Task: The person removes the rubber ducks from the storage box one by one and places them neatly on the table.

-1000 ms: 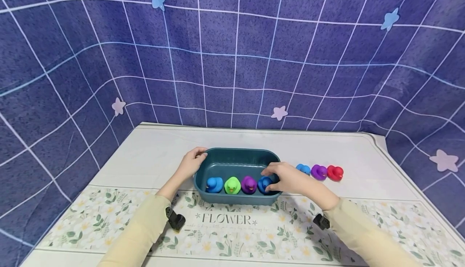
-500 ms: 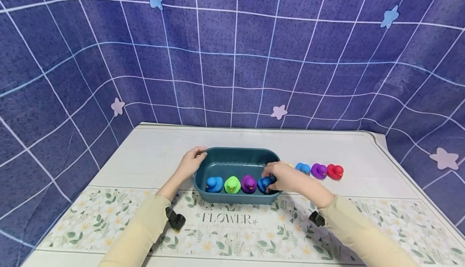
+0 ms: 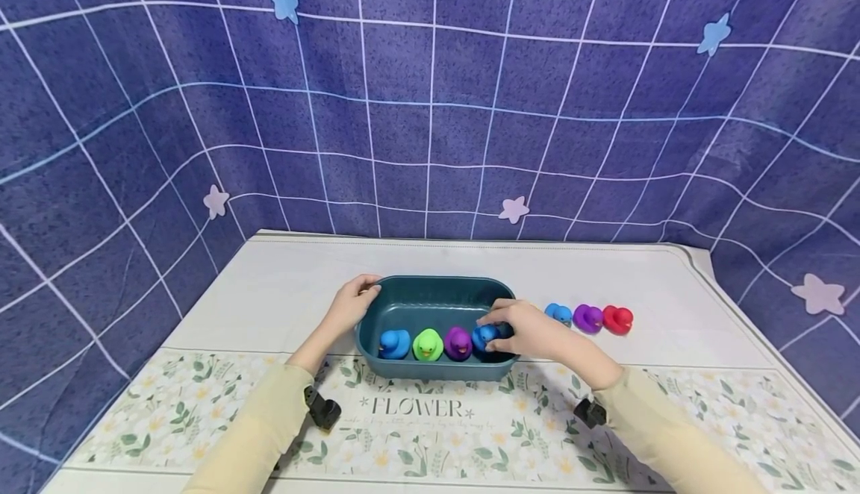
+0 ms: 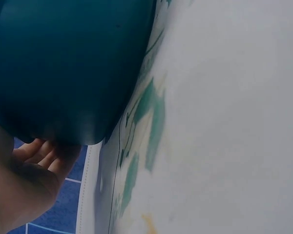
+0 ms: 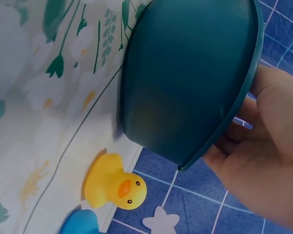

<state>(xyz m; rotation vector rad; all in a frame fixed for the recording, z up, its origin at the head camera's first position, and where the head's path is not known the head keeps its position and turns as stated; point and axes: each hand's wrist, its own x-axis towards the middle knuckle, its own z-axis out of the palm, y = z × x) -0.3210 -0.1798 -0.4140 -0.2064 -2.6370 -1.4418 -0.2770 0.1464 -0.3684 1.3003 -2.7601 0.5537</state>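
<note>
Dark blue duck (image 3: pixel 484 336) sits at the right end of a row inside the teal tub (image 3: pixel 430 289), and the right hand (image 3: pixel 531 327) reaches over the tub's right rim with its fingers (image 3: pixel 495 342) curled around it. To its left in the tub stand a purple duck (image 3: pixel 458 342), a green duck (image 3: pixel 427 345) and a light blue duck (image 3: pixel 394 343). The left hand (image 3: pixel 348 306) grips the tub's far left rim, fingers hooked over the edge. On the counter (image 3: pixel 645 285), just right of the tub, a yellow duck (image 5: pixel 115 183) stands beside a blue duck (image 3: pixel 559 313), a violet duck (image 3: pixel 587 318) and a red duck (image 3: pixel 617 319).
</note>
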